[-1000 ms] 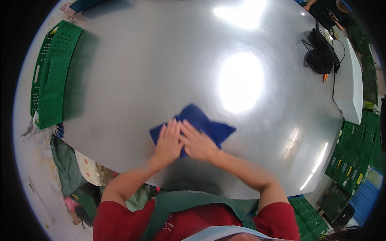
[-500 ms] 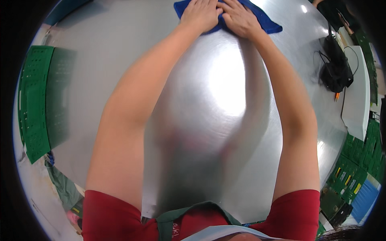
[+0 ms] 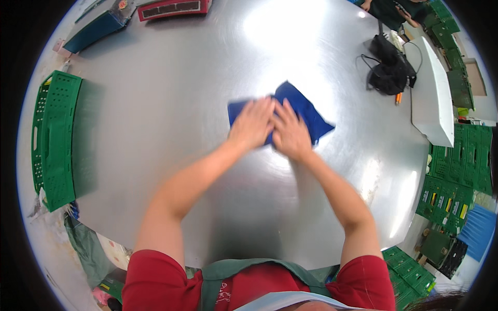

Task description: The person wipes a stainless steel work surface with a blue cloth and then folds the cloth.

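Note:
A dark blue cloth [image 3: 303, 106] lies spread with uneven corners on a shiny metal table [image 3: 150, 119]. My left hand [image 3: 252, 124] rests flat on its left part, fingers extended forward. Beside it, my right hand [image 3: 291, 133] also presses flat on the cloth, its fingers slightly apart and close to the left hand's fingertips. Both palms face down, and part of the cloth is hidden beneath them.
Along the left edge stands a green perforated crate [image 3: 59, 140]. Blue [image 3: 98, 28] and red [image 3: 174, 8] containers sit at the far left. At right are a black bag with cords [image 3: 388, 72], a white box [image 3: 433, 93] and stacked green crates [image 3: 459, 160]. Another person [image 3: 397, 13] is at the far right.
The view has shifted, so more of the table's far side shows. Both hands and the cloth now appear nearer to me, with my elbows more bent. The hands stay flat on the cloth.

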Motion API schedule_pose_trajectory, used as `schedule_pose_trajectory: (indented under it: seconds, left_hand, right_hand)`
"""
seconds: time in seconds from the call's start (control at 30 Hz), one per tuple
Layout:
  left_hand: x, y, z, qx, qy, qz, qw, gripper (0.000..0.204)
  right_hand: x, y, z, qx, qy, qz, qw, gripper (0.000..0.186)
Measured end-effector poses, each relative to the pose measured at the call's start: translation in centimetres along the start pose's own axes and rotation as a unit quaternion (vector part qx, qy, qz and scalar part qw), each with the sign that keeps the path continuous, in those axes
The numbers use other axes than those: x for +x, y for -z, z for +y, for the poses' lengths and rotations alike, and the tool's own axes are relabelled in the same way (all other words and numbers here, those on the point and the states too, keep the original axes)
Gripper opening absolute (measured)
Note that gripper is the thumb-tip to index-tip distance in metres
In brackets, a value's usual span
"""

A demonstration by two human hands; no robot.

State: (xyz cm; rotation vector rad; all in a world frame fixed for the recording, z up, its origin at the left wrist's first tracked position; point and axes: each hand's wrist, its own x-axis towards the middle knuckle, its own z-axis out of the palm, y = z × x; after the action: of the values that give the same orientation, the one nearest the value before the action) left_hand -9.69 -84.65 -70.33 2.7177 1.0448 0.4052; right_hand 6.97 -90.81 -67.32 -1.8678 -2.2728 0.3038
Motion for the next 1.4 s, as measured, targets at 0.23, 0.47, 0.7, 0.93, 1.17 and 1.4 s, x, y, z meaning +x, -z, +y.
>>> schedule_pose_trajectory:
  seconds: [0.23,0.47,0.7,0.93,1.17,1.4]
  left_hand:
    - [-25.0,3.8,15.2,-0.022,-0.083,-0.115,0.99,0.07]
    - [-36.4,5.4,19.4,-0.048,-0.126,-0.125,0.983,0.077]
    - [-28.6,4.5,16.3,-0.072,-0.057,-0.149,0.985,0.078]
    - [-10.8,2.3,6.7,-0.039,-0.028,-0.019,0.999,0.071]
    - [9.6,-1.0,-4.5,-0.007,-0.031,0.088,0.996,0.061]
    - [25.3,-3.4,-11.4,0.02,-0.024,0.192,0.981,0.05]
  right_hand:
    - [-26.8,-0.1,-13.4,0.095,0.004,-0.133,0.987,0.07]
    - [-37.9,-1.8,-18.9,0.1,0.067,-0.177,0.977,0.074]
    - [-29.4,-1.7,-13.5,0.082,0.089,-0.14,0.983,0.063]
    - [-11.1,-0.6,-4.6,0.058,0.066,0.008,0.996,0.062]
    - [8.4,0.9,6.3,-0.004,0.051,0.106,0.993,0.055]
    - [22.4,0.9,16.0,-0.118,0.012,0.18,0.977,0.056]
